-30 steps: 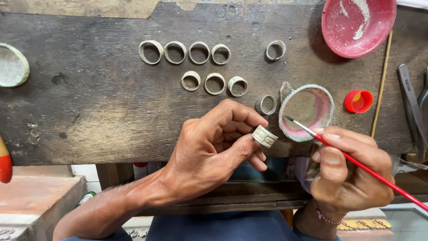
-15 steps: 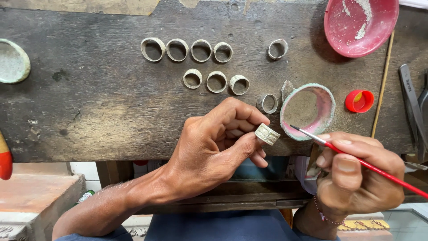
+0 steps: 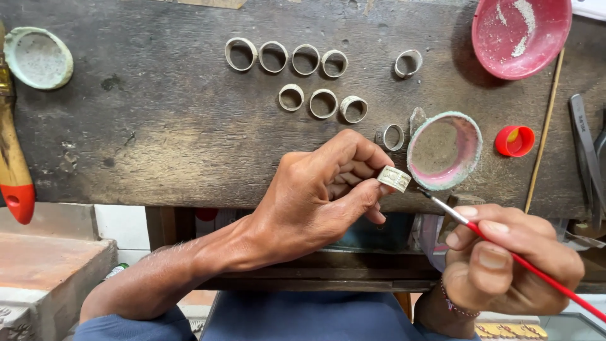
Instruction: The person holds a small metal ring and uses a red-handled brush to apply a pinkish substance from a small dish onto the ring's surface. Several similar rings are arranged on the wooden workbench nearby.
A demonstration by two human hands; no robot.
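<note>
My left hand (image 3: 315, 196) pinches the wide silver-grey metal ring (image 3: 394, 178) between thumb and fingertips, just below and left of the crusted pink-lined round dish (image 3: 444, 150). My right hand (image 3: 511, 259) is closed around the thin red-handled brush (image 3: 505, 248), its tip just beside the ring. I would keep the band steady and apply light strokes. Further grey rings (image 3: 324, 103) lie above left of the dish.

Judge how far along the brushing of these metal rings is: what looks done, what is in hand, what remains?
Looks done or waiting: nine rings lie on the wooden bench, four in a row; which are coated cannot be told. In hand: the left hand pinches one ring, while the right hand holds a red-handled brush, tip just off it. Left: apparently brushing this ring.
</note>
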